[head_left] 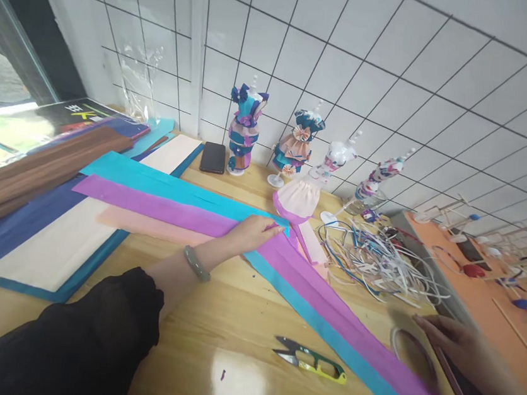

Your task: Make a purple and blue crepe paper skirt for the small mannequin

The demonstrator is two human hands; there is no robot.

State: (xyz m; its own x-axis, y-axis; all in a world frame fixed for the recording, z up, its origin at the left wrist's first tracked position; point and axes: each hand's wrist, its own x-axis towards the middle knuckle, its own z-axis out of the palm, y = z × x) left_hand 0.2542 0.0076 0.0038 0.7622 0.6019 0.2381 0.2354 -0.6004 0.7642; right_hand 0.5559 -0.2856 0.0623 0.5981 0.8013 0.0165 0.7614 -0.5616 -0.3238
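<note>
Our left grip (252, 233) pinches the purple strip (314, 274), which runs rightward from that grip along a turquoise strip (297, 299). Nearer us than it, snips (315, 363) lie on the tabletop (193, 348). Our right grip (459, 340) is near a blurred ring (394, 344); we cannot tell whether it is closed.

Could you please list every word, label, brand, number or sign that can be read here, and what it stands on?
"#K": large white and yellow characters on the printed sheet at the left; the "#" shape is uncertain.
Any further lettering on that sheet is too blurred to read.
I can make out no text on the phone or the snips.
</note>
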